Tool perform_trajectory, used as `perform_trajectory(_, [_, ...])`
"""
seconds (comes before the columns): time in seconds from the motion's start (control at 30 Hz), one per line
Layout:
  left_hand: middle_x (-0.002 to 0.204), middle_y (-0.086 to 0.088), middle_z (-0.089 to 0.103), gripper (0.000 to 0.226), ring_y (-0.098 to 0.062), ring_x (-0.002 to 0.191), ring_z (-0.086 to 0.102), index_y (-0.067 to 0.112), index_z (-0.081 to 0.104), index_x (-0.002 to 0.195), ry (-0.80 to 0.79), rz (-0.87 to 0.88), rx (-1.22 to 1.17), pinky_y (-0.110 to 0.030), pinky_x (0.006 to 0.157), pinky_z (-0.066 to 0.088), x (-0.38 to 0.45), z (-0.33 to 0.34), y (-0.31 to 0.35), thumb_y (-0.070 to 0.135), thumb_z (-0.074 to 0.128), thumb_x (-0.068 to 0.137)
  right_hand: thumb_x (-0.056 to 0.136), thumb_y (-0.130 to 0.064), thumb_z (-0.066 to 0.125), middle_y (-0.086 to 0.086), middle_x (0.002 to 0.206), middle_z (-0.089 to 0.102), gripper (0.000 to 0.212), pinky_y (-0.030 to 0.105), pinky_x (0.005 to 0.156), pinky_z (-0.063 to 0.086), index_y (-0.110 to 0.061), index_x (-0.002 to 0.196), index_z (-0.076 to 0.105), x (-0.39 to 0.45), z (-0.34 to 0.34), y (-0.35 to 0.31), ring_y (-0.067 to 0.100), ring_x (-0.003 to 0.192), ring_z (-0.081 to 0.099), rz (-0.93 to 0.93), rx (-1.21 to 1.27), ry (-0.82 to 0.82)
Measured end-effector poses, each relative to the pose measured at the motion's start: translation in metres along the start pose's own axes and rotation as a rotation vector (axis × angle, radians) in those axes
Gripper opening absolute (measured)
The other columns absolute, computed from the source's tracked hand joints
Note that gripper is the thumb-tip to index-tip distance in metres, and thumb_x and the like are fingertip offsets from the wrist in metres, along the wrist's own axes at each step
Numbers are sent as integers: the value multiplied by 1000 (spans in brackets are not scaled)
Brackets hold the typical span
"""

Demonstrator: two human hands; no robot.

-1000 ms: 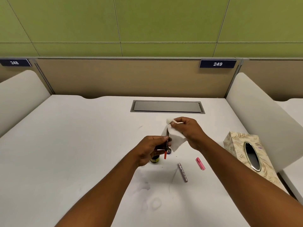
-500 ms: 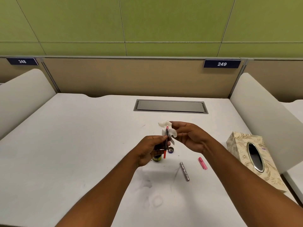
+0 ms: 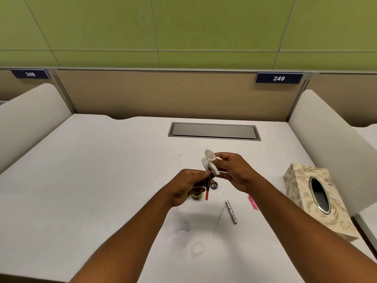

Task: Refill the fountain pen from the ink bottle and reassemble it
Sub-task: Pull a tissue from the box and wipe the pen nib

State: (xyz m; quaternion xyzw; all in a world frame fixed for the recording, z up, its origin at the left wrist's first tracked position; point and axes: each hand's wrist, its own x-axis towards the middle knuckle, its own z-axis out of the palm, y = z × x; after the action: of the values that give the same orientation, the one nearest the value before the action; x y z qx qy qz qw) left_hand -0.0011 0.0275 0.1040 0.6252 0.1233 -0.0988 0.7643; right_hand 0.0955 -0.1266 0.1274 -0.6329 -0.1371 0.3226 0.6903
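Observation:
My left hand (image 3: 186, 185) grips a thin pen section with a red converter (image 3: 207, 190), held upright above the white desk (image 3: 102, 180). My right hand (image 3: 232, 170) pinches a crumpled white tissue (image 3: 210, 162) wrapped around the pen's upper end. The ink bottle (image 3: 197, 196) stands on the desk, mostly hidden behind my left hand. Its small round cap (image 3: 214, 185) lies just right of it. A grey metal pen barrel (image 3: 231, 211) lies on the desk to the right, with a pink pen part (image 3: 253, 202) beyond it.
A patterned tissue box (image 3: 302, 201) sits at the desk's right edge. A grey cable hatch (image 3: 214, 131) is set into the desk at the back. White side dividers flank the desk. Faint stains mark the desk (image 3: 187, 227) in front of my arms.
My right hand has bunched the tissue tighter and brought it onto the pen's upper end. The view shifted slightly; my left hand stays in place holding the pen.

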Motion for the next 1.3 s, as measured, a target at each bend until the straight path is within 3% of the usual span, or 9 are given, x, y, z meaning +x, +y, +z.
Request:
perform_trajectory(0.13, [83, -4, 75, 25, -9, 64, 64, 3, 74, 102, 47, 10, 66, -34, 80, 44, -2, 1, -5, 25, 64, 95, 91, -10, 66, 19, 99, 73, 20, 31, 73, 60, 2, 107, 69, 3, -2, -3, 26, 81, 71, -6, -175, 28])
perform_trajectory(0.37, [85, -9, 75, 31, -18, 76, 63, 2, 78, 98, 133, 11, 108, -28, 75, 51, 2, 2, -10, 30, 73, 87, 90, -12, 67, 15, 90, 74, 9, 27, 61, 58, -5, 89, 72, 12, -4, 1, 21, 72, 71, -36, -461, 128])
perform_trajectory(0.53, [84, -9, 74, 20, -23, 83, 59, 4, 77, 98, 110, -8, 47, -32, 81, 47, 1, -1, -6, 21, 70, 91, 92, -7, 66, 16, 96, 72, 11, 26, 60, 58, 2, 98, 70, 14, -9, 4, 19, 73, 71, -26, -122, 266])
perform_trajectory(0.63, [83, -8, 74, 17, -24, 83, 57, 9, 79, 94, 85, -19, -17, -36, 84, 44, 0, -2, -9, 21, 67, 92, 90, 2, 64, 19, 99, 72, 9, 27, 64, 61, 2, 96, 71, 15, -14, 8, 22, 74, 73, 33, -41, 307])
perform_trajectory(0.8, [82, -5, 75, 18, -18, 75, 61, 10, 78, 94, 89, -34, -51, -36, 83, 42, 1, 3, -13, 22, 65, 94, 87, 17, 46, 22, 107, 70, 33, 34, 82, 59, 4, 106, 68, 6, -11, 10, 32, 89, 70, 123, 25, 140])
perform_trajectory(0.97, [83, -6, 75, 18, -18, 76, 63, 11, 79, 92, 106, -41, -30, -37, 84, 42, 1, 2, -14, 24, 67, 92, 92, -1, 51, 20, 108, 72, 25, 38, 90, 58, 7, 108, 68, 3, -15, 5, 31, 93, 71, 167, 286, 51])
perform_trajectory(1.17, [83, -6, 74, 18, -22, 81, 60, 12, 79, 92, 64, -19, -19, -37, 84, 43, 0, 0, -9, 24, 66, 93, 91, 8, 55, 21, 114, 69, 27, 29, 80, 61, 5, 116, 65, 2, -19, 10, 28, 101, 67, 164, 355, 29])
perform_trajectory(1.3, [82, -4, 75, 19, -20, 81, 64, 12, 79, 95, 57, -15, 8, -35, 85, 48, -1, -1, -7, 24, 65, 94, 93, -6, 59, 10, 100, 71, 20, 25, 74, 51, -4, 111, 68, 0, -16, 13, 14, 79, 66, 205, 279, -22])
